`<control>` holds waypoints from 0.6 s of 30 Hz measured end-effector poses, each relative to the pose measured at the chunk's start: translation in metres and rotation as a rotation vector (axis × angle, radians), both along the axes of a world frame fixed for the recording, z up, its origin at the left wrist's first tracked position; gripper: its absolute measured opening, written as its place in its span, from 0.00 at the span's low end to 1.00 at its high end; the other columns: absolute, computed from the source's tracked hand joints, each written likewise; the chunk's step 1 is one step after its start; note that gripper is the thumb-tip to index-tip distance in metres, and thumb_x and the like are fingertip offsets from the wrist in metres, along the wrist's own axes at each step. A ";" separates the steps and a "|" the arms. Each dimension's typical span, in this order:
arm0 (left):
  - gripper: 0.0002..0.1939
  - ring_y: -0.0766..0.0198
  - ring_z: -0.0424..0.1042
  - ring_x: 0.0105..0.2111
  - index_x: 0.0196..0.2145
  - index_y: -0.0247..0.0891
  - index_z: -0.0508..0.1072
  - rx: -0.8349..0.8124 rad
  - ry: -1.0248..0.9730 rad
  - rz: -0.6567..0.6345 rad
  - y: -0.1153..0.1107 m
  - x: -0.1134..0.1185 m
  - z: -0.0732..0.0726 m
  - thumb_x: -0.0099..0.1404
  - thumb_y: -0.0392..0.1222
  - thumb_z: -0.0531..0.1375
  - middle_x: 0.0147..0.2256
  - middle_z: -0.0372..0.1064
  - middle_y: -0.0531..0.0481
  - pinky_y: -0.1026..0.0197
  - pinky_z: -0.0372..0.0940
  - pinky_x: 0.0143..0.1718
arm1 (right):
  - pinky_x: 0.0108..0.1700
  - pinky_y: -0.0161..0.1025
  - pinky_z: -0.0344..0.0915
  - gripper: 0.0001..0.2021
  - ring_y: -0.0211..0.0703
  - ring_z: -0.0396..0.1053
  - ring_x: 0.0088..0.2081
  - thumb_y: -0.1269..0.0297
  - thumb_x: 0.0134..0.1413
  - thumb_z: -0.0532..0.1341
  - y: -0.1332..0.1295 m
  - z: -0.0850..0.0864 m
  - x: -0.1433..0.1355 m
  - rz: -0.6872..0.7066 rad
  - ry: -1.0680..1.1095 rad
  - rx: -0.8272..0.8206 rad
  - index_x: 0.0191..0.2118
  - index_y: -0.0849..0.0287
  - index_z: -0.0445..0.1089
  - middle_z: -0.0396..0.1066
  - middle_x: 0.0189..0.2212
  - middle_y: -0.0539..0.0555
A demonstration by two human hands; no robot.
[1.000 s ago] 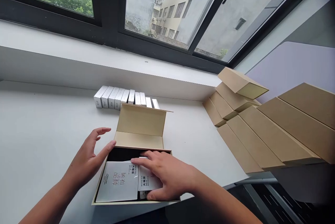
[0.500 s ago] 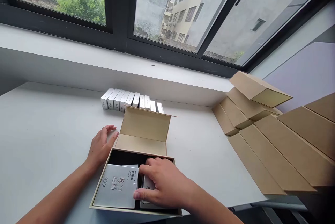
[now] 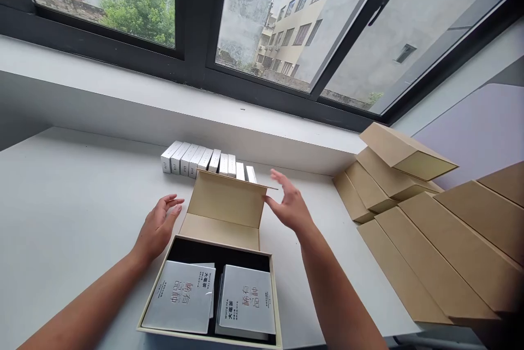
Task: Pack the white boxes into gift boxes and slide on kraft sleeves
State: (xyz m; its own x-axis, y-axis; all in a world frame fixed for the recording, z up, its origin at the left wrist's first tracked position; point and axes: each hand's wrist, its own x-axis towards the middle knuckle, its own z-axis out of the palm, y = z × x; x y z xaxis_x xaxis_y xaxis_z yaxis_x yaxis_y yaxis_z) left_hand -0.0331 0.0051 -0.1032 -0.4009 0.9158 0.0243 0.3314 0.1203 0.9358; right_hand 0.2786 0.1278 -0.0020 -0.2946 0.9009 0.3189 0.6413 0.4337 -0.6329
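Observation:
A cream box [image 3: 277, 295] with a black interior lies with its lid [image 3: 226, 200] raised at the far side. Inside are silver-grey packs, a left one [image 3: 180, 298] and a right one [image 3: 246, 300], each with more packs partly visible beneath. My left hand [image 3: 158, 227] rests on the table just left of the lid's base, fingers apart and holding nothing. My right hand [image 3: 290, 202] is at the lid's right edge, fingers spread, thumb near the lid; whether it touches is unclear. Behind the lid stands a row of small white boxes [image 3: 176, 159].
Several brown boxes [image 3: 434, 251] are stacked on the right side of the white table [image 3: 82, 191]. One brown box [image 3: 403, 148] lies tilted on top of others. A white ledge [image 3: 123, 90] and dark-framed windows run along the back.
My right hand has left the right pack inside the box and moved up and away to the lid's right edge, its fingers now spread. The view has shifted slightly.

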 end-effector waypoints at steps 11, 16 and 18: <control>0.25 0.48 0.55 0.67 0.55 0.41 0.68 0.179 -0.265 -0.118 -0.006 -0.015 0.002 0.65 0.56 0.59 0.64 0.63 0.42 0.45 0.49 0.68 | 0.41 0.44 0.71 0.16 0.47 0.74 0.37 0.48 0.60 0.62 0.011 0.032 -0.006 -0.014 0.107 0.296 0.38 0.56 0.78 0.75 0.35 0.56; 0.27 0.42 0.59 0.65 0.54 0.40 0.69 0.243 -0.501 -0.181 -0.006 -0.018 0.009 0.61 0.55 0.60 0.61 0.67 0.40 0.42 0.54 0.65 | 0.54 0.51 0.70 0.12 0.51 0.74 0.48 0.51 0.56 0.67 -0.033 0.054 0.025 0.366 -0.026 0.171 0.39 0.53 0.79 0.75 0.40 0.55; 0.28 0.43 0.59 0.65 0.56 0.40 0.67 0.269 -0.548 -0.174 -0.009 -0.015 0.012 0.63 0.57 0.58 0.60 0.68 0.40 0.41 0.56 0.64 | 0.63 0.56 0.62 0.27 0.55 0.64 0.62 0.48 0.49 0.72 -0.055 0.049 0.049 0.541 -0.159 -0.050 0.55 0.48 0.74 0.70 0.56 0.56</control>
